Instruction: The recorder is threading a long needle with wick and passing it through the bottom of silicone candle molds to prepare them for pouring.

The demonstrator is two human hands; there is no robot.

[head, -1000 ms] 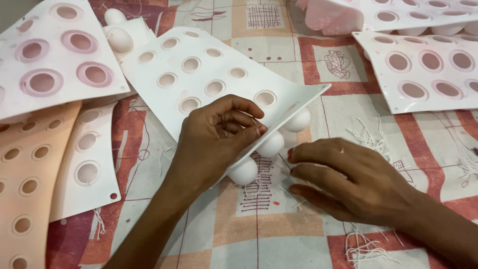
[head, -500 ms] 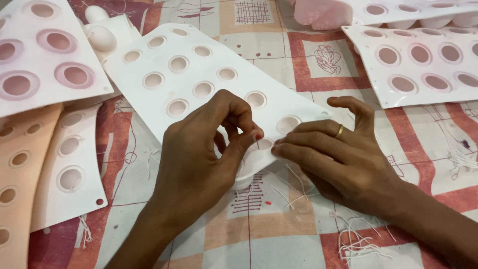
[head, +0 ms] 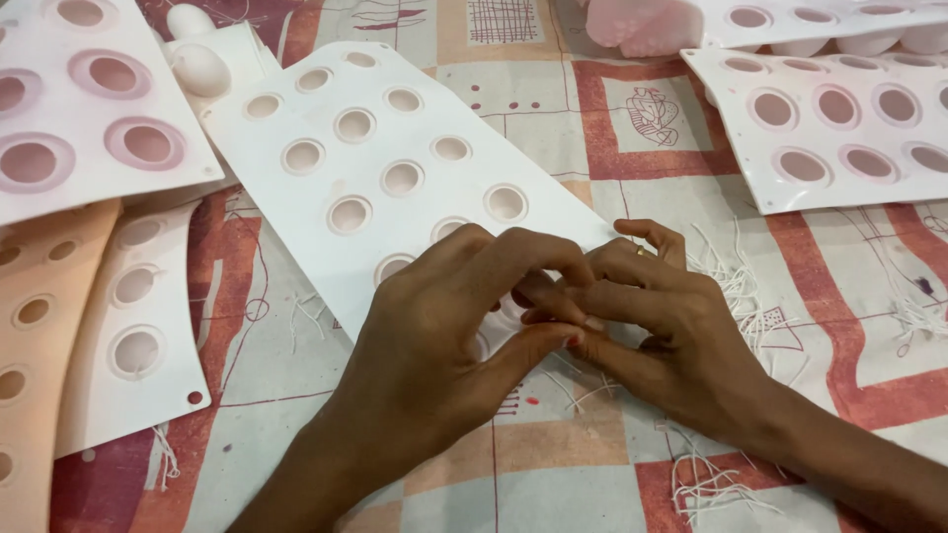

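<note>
Both hands pinched together at near corner of white flexible mould sheet w/ round cavities (head: 395,168).

Left hand (head: 444,336) & right hand (head: 652,336) touch, fingers curled tight over sheet's lower edge; can't tell what's pinched between fingertips. Sheet lies on patterned red/beige cloth (head: 553,464), btwn peach mould sheet (head: 39,326) & another white one (head: 839,118). Loose white threads (head: 726,271) just beside right hand.

no packages, labels, signs or screens show anywhere in this view.
</note>
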